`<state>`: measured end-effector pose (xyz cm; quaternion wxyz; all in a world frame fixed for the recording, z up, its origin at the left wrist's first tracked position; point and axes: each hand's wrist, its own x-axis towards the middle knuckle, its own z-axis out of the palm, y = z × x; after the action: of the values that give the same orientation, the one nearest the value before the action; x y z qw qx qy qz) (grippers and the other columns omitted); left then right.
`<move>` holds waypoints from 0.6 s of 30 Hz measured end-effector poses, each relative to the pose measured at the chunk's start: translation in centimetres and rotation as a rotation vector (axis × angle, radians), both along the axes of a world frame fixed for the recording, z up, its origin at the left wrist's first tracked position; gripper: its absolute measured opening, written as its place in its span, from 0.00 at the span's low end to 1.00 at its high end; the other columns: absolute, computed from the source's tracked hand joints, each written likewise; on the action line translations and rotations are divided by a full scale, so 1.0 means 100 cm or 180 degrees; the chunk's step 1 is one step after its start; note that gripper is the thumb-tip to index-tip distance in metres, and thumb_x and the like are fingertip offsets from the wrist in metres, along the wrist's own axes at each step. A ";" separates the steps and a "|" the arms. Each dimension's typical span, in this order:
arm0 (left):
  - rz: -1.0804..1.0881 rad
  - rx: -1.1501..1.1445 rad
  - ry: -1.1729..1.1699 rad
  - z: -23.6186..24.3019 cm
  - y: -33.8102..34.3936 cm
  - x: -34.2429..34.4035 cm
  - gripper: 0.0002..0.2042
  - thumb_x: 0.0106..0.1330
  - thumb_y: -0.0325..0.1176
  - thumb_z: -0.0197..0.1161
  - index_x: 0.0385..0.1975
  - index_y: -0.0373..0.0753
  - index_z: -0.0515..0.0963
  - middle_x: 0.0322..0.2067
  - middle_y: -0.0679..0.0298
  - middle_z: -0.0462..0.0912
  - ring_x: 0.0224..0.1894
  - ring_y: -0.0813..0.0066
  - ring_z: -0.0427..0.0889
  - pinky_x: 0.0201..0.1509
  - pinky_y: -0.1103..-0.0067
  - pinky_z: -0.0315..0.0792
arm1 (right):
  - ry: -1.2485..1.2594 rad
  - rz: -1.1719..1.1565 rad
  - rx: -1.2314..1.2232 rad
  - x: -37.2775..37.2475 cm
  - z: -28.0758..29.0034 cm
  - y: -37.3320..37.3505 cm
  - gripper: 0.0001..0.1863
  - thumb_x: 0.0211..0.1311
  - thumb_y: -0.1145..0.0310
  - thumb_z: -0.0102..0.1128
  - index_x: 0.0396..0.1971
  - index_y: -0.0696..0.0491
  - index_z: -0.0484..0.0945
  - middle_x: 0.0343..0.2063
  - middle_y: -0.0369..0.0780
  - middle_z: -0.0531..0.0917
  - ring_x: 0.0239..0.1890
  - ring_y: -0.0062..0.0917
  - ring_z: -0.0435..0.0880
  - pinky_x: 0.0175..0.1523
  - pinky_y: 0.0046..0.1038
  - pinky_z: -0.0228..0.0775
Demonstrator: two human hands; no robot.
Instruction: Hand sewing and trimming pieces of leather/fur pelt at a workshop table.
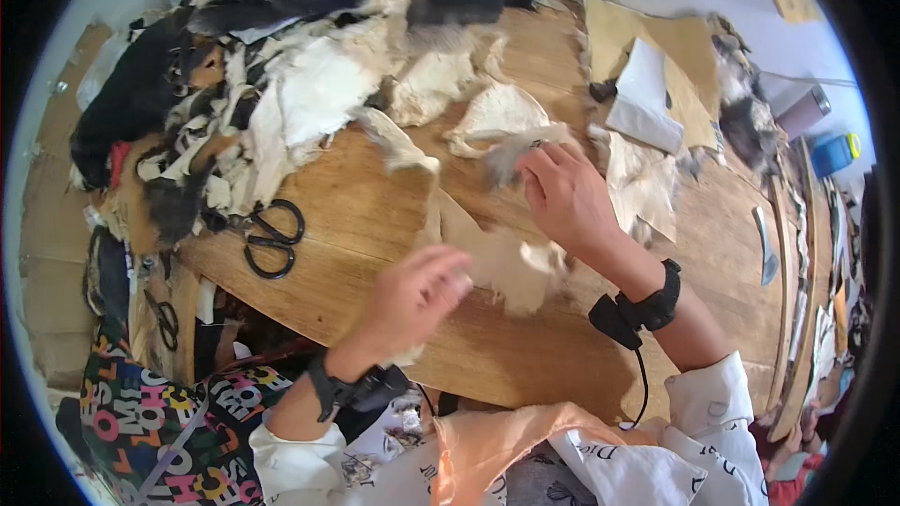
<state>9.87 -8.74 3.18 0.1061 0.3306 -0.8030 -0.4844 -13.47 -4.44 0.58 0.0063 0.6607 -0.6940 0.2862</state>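
Note:
My right hand is over the far middle of the table, its fingers closed on a small piece of grey fur, which is smeared by motion. A small dark thing shows at its fingertips, too small to make out. Nearer to me, my left hand hangs above the table, blurred, its fingers partly bent; whether it holds anything cannot be told. Between the hands lies a pale tan piece of hide with furry edges. Cream hide pieces lie beyond my right hand.
Black-handled scissors rest near the table's left edge, beside a heap of black, white and grey fur scraps. At the back right, a grey-white piece lies on brown paper. A blade-like strip is further right.

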 end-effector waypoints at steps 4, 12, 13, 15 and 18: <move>0.0055 -0.1452 -0.0051 0.004 -0.041 -0.006 0.09 0.59 0.31 0.59 0.36 0.34 0.78 0.40 0.60 0.79 0.40 0.62 0.78 0.43 0.74 0.72 | -0.0579 0.0225 0.0341 0.003 0.001 0.032 0.10 0.48 0.67 0.59 0.29 0.55 0.73 0.26 0.43 0.76 0.33 0.38 0.76 0.38 0.37 0.70; -0.1011 -0.2962 -0.0895 -0.037 -0.043 -0.029 0.18 0.61 0.34 0.52 0.51 0.37 0.70 0.56 0.62 0.69 0.62 0.66 0.61 0.63 0.60 0.52 | -0.0988 0.0098 0.0964 0.018 -0.017 0.070 0.14 0.49 0.62 0.63 0.29 0.55 0.71 0.21 0.45 0.77 0.26 0.41 0.77 0.30 0.37 0.68; -0.0922 -0.2824 -0.1159 -0.039 -0.044 -0.025 0.21 0.62 0.34 0.51 0.55 0.37 0.67 0.59 0.61 0.65 0.64 0.67 0.59 0.65 0.57 0.48 | -0.1013 0.0085 0.0964 0.019 -0.018 0.074 0.14 0.49 0.62 0.63 0.29 0.55 0.71 0.21 0.45 0.77 0.26 0.41 0.77 0.30 0.37 0.68; -0.0955 -0.2732 -0.1295 -0.039 -0.045 -0.022 0.22 0.62 0.33 0.49 0.57 0.38 0.65 0.60 0.61 0.64 0.64 0.67 0.58 0.65 0.57 0.47 | -0.0833 -0.0023 0.1210 0.019 -0.019 0.081 0.11 0.55 0.61 0.59 0.26 0.54 0.73 0.13 0.45 0.75 0.18 0.43 0.75 0.24 0.39 0.66; -0.1093 -0.2665 -0.1350 -0.038 -0.051 -0.020 0.23 0.62 0.32 0.48 0.59 0.39 0.63 0.62 0.62 0.60 0.66 0.67 0.55 0.67 0.57 0.46 | -0.0727 0.0023 0.0950 0.016 -0.025 0.097 0.13 0.57 0.60 0.57 0.21 0.53 0.74 0.09 0.45 0.73 0.14 0.43 0.73 0.20 0.39 0.64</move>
<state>7.91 -13.81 -0.64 -0.0172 0.2139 -0.9753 -0.0530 -11.91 5.23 -1.96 -0.1717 0.6200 -0.7225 0.2531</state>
